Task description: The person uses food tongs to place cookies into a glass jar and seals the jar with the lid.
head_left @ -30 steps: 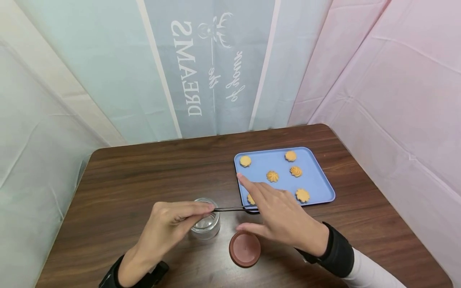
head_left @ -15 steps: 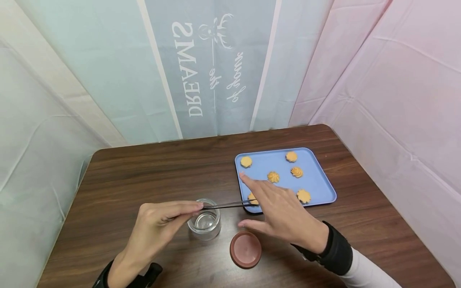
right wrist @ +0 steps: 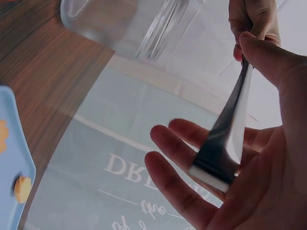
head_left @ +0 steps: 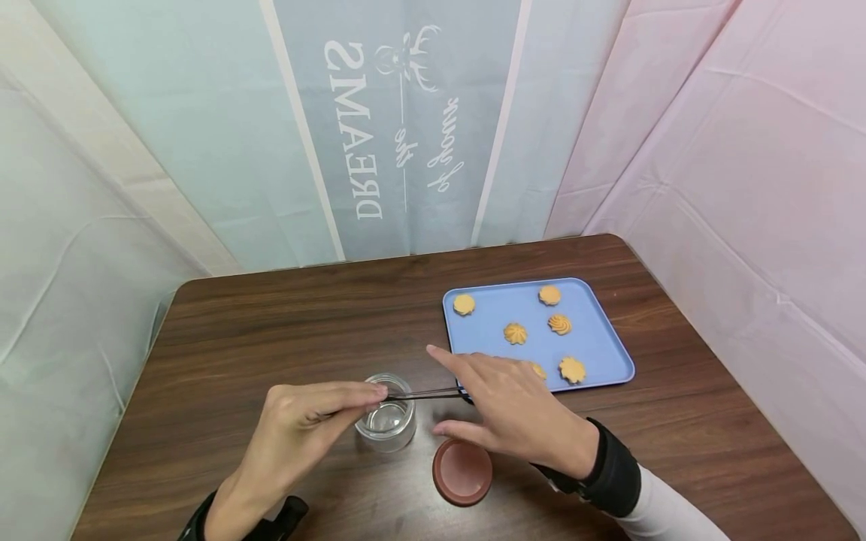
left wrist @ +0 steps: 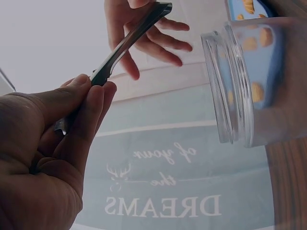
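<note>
A dark wooden table point(head_left: 271, 323) stands against pale blue and pink cloth backdrops point(head_left: 710, 150).

Blue tray point(head_left: 595, 353) with golden-orange swirly cookies point(head_left: 516, 333), dark brown woodgrain table point(head_left: 284, 323), clear glass jar point(head_left: 387, 422), reddish-brown lid point(head_left: 462, 472), black tweezers point(head_left: 426, 394) (backdrop point(head_left: 379, 128) is pale teal with white lettering, pink on one side).

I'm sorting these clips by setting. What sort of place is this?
Probably a staged recording booth, not a real kitchen: plastic sheets and a "DREAMS" banner wall in a wooden table holding only a blue tray of cookies, a glass jar and its lid.
</note>
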A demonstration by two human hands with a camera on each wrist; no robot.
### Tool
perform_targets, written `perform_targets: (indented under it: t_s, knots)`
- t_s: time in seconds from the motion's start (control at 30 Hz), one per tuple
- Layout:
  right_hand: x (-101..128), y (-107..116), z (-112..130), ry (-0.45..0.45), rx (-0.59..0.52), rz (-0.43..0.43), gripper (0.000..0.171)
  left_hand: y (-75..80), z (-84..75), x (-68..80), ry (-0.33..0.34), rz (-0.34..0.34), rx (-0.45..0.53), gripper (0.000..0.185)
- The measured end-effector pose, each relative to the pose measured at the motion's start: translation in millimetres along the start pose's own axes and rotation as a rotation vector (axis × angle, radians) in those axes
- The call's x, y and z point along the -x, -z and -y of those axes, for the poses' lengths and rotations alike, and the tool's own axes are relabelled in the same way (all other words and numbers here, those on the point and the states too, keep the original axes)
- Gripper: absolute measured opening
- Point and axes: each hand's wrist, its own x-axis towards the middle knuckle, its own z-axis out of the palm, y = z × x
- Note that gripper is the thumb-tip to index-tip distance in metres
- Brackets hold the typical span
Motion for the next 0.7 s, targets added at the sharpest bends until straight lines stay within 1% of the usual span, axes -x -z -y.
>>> perform_targets:
  t_s: [0.13, 0.23, 0.33, 0.6, 0.7]
  knots:
    - [-0.8, -2.4, 1.1, 0.026, -0.020, 0.004, 0.074, -1.6, -0.9, -0.3, 0.004, 0.005, 0.013, 0.025]
    - [-1.0, -4.5, 0.2, 0.054, -0.004, -0.020, 0.063, -2.4, -1.5, -0.5, 0.014, 0.007, 0.022, 0.025]
    - [-1.2, -6.9, -1.1, 0.084, 0.012, -0.051, 0.057, -3.3, -1.6, -1.0, 0.016, 0.001, 0.028, 0.023]
    - [0.0, -10.0, -1.1, 0.105, 0.004, -0.094, 0.055, -6.3, 0.2, -0.8, 0.018, 0.009, 0.084, 0.020]
    - [-1.2, -10.2, -1.5, 0.137, 0.004, -0.097, 0.050, -7.2, 1.0, -0.9, 0.025, 0.013, 0.091, 0.019]
